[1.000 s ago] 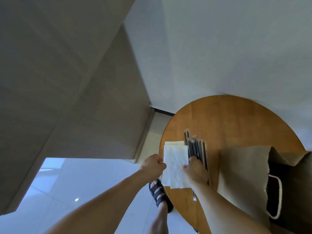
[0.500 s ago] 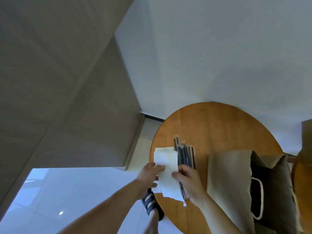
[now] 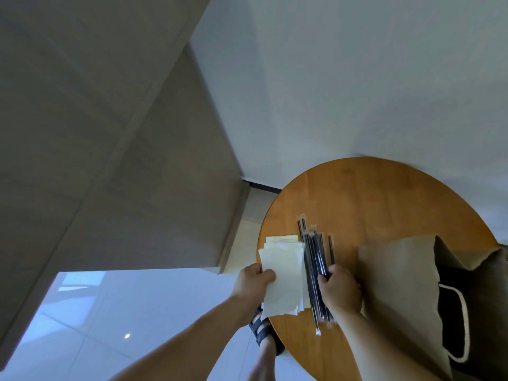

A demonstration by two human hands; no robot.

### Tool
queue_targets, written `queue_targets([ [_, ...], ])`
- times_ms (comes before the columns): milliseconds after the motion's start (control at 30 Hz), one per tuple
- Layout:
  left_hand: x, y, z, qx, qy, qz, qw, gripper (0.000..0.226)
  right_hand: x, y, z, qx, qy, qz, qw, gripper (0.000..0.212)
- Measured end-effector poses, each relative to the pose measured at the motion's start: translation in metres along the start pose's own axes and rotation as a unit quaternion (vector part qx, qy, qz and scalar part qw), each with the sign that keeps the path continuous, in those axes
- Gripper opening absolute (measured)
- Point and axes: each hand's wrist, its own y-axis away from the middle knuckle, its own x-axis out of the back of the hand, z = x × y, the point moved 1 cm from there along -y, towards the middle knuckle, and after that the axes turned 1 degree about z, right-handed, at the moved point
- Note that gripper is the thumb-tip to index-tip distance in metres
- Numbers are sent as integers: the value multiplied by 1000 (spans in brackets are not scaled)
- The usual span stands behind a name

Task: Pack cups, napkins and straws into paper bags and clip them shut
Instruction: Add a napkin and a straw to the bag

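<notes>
A round wooden table (image 3: pixel 384 199) carries a small stack of white napkins (image 3: pixel 286 244) at its left edge. My left hand (image 3: pixel 253 281) pinches one white napkin (image 3: pixel 283 284) by its left side, lifted over the stack. Right of the napkins lies a bundle of black wrapped straws (image 3: pixel 316 254). My right hand (image 3: pixel 341 291) is closed on the near part of that bundle. An open brown paper bag (image 3: pixel 398 284) with a white cord handle (image 3: pixel 461 325) lies on the table's right side, mouth to the right.
A white wall stands behind the table and a grey panelled wall to the left. Glossy white floor tiles lie below on the left. My foot in a dark sandal (image 3: pixel 264 334) is under the table's left edge.
My right hand has left the napkin and closed on the straws. My left hand still holds the napkin. The camera has shifted.
</notes>
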Motion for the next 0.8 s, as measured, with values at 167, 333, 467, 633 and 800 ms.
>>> queue_targets([
  [167,-4,4,8,-17,-11,9,1000,19,7,-1,1,-13,-5,4,1000,16],
  [333,-9,14,24,-32,-20,14,999,15,20,0,4,-9,-30,-15,999,30],
  [467,-14,21,32,-30,-20,2,999,28,20,0,6,-6,-43,-37,998,33],
  [633,-18,27,34,-31,-22,3,999,29,26,6,6,2,-70,-38,997,32],
  [800,-20,41,56,-64,-44,10,997,29,55,19,-9,27,-137,16,990,9],
])
